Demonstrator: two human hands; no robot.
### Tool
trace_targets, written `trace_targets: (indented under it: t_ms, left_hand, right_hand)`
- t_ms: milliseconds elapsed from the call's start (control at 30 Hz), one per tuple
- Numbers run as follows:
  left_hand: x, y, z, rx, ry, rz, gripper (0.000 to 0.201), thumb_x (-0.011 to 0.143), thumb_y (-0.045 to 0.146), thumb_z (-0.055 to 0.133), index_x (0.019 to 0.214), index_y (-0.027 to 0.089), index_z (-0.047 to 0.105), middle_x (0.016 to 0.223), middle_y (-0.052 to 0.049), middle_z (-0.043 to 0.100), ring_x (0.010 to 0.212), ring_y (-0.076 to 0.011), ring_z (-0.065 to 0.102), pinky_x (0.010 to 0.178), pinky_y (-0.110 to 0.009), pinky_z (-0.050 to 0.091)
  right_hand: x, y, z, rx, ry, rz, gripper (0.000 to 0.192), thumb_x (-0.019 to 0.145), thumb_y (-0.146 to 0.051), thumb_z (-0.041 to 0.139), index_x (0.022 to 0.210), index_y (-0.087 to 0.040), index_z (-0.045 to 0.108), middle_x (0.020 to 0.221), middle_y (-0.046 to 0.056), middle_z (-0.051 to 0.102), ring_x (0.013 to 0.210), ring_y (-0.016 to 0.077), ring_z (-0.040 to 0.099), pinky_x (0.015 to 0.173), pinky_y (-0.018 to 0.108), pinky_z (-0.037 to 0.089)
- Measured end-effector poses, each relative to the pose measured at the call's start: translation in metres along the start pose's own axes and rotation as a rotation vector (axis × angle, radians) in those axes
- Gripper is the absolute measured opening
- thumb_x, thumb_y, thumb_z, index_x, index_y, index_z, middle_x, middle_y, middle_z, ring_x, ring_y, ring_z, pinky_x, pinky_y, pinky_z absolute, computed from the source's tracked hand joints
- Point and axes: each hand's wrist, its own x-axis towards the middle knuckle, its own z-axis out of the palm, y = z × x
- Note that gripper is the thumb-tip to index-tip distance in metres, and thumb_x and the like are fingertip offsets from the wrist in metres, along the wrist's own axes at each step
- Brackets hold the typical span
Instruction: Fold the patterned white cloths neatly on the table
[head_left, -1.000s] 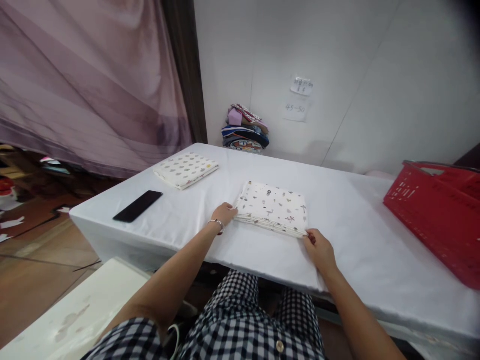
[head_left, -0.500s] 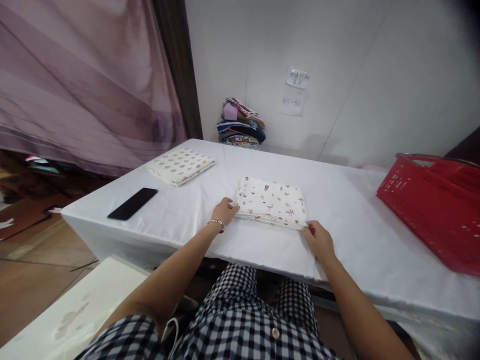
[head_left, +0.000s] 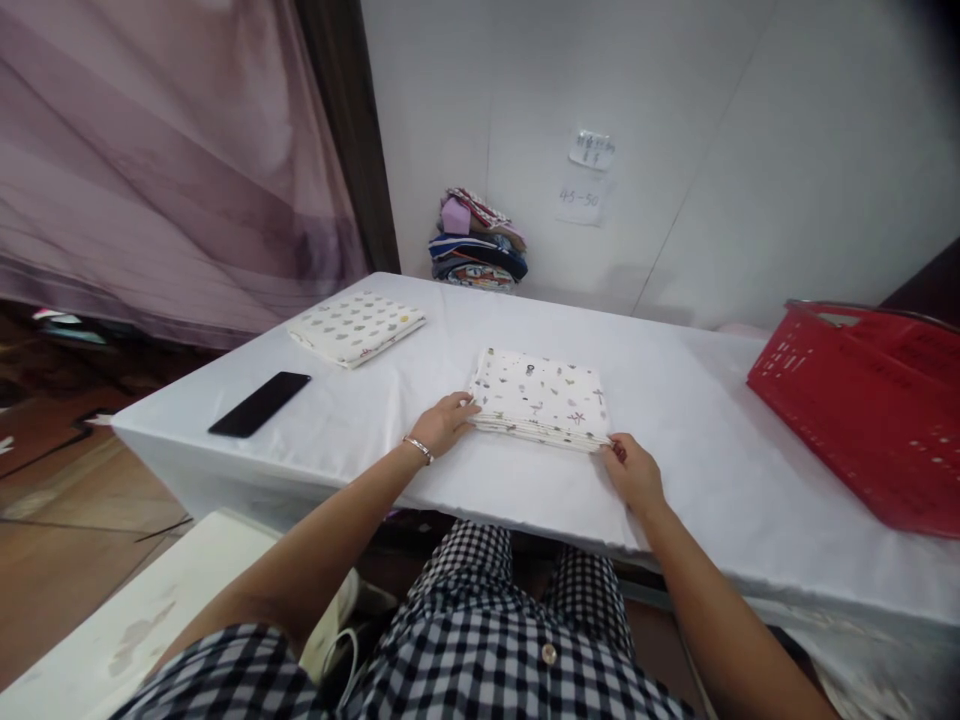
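Note:
A folded white cloth with small printed figures point(head_left: 541, 398) lies flat on the white table point(head_left: 697, 450) in front of me. My left hand point(head_left: 442, 423), with a bracelet on the wrist, pinches the cloth's near left corner. My right hand point(head_left: 634, 472) grips its near right corner. A second folded cloth with a dotted print point(head_left: 357, 326) lies at the table's far left, apart from both hands.
A black phone point(head_left: 259, 404) lies near the table's left edge. A red plastic basket point(head_left: 870, 400) stands at the right. A pile of folded coloured cloths point(head_left: 477, 243) sits against the wall at the back. A purple curtain point(head_left: 165, 160) hangs at left.
Both hands stay on the near corners of the printed cloth. The view has shifted slightly, so everything sits a little higher and further left in the picture.

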Motion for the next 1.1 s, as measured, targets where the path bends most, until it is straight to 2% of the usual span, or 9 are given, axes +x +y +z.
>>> trace_targets:
  t_ms: [133,300,600,733,867,967,1033,1100]
  left_hand:
    - [0.004,0.001,-0.005,0.112,-0.045,0.025,0.029,0.087,0.029,0.043,0.113,0.028,0.055,0.123,-0.004,0.048,0.097,-0.0166,0.054,0.080,-0.030,0.048]
    - [0.006,0.006,-0.008,0.247,-0.073,-0.007,0.030,0.090,0.028,0.036,0.112,0.028,0.056,0.123,-0.005,0.049,0.095,-0.0179,0.055,0.071,-0.029,0.047]
    - [0.002,0.011,-0.004,0.243,-0.050,-0.104,0.030,0.090,0.028,0.035,0.110,0.032,0.057,0.125,-0.002,0.048,0.099,-0.0186,0.051,0.072,-0.029,0.045]
    - [0.001,0.013,-0.002,0.242,-0.058,-0.124,0.031,0.090,0.027,0.035,0.112,0.031,0.056,0.125,-0.003,0.048,0.100,-0.0189,0.050,0.070,-0.028,0.045]
    - [-0.002,0.015,-0.005,0.218,0.012,-0.063,0.029,0.087,0.029,0.040,0.111,0.025,0.058,0.122,-0.007,0.050,0.101,-0.0213,0.051,0.078,-0.034,0.045]
    - [0.001,0.024,-0.009,0.210,0.120,-0.007,0.033,0.086,0.034,0.044,0.115,0.020,0.055,0.128,-0.010,0.048,0.114,-0.0255,0.044,0.090,-0.042,0.040]
    - [0.007,0.036,-0.010,0.205,0.160,0.043,0.037,0.088,0.035,0.041,0.119,0.018,0.051,0.132,-0.010,0.044,0.123,-0.0255,0.037,0.098,-0.045,0.033]
    - [0.017,0.051,-0.007,0.197,0.147,0.105,0.039,0.089,0.036,0.038,0.121,0.017,0.049,0.136,-0.010,0.041,0.128,-0.0241,0.031,0.104,-0.045,0.026]
  right_hand:
    - [0.001,0.002,0.001,-0.034,-0.012,-0.005,0.029,0.081,-0.041,0.041,0.097,-0.021,0.055,0.077,0.000,0.062,0.069,0.0160,0.056,0.062,0.026,0.038]
    - [0.001,0.001,0.001,-0.054,-0.024,-0.009,0.026,0.082,-0.039,0.040,0.094,-0.021,0.055,0.077,0.000,0.062,0.069,0.0162,0.056,0.061,0.025,0.037]
    - [-0.002,0.000,-0.001,-0.091,-0.010,-0.031,0.026,0.083,-0.039,0.039,0.092,-0.022,0.055,0.076,0.000,0.062,0.068,0.0149,0.055,0.060,0.024,0.036]
    - [0.000,-0.002,-0.003,-0.097,-0.074,-0.017,0.025,0.083,-0.039,0.039,0.091,-0.022,0.055,0.073,0.000,0.061,0.066,0.0159,0.055,0.058,0.025,0.036]
    - [-0.001,0.000,-0.004,-0.073,-0.096,-0.014,0.026,0.084,-0.039,0.039,0.097,-0.023,0.054,0.075,0.000,0.062,0.067,0.0169,0.056,0.061,0.027,0.039]
    - [-0.004,0.000,-0.007,-0.121,-0.063,-0.051,0.027,0.085,-0.036,0.038,0.101,-0.022,0.054,0.083,0.002,0.062,0.073,0.0179,0.057,0.065,0.029,0.042]
    - [-0.005,-0.004,-0.008,-0.185,0.019,-0.144,0.028,0.084,-0.032,0.039,0.104,-0.021,0.055,0.097,0.007,0.060,0.087,0.0209,0.056,0.074,0.033,0.044]
    - [-0.004,-0.016,-0.009,-0.220,0.111,-0.283,0.032,0.082,-0.027,0.040,0.110,-0.018,0.053,0.112,0.011,0.055,0.104,0.0241,0.049,0.086,0.038,0.041]
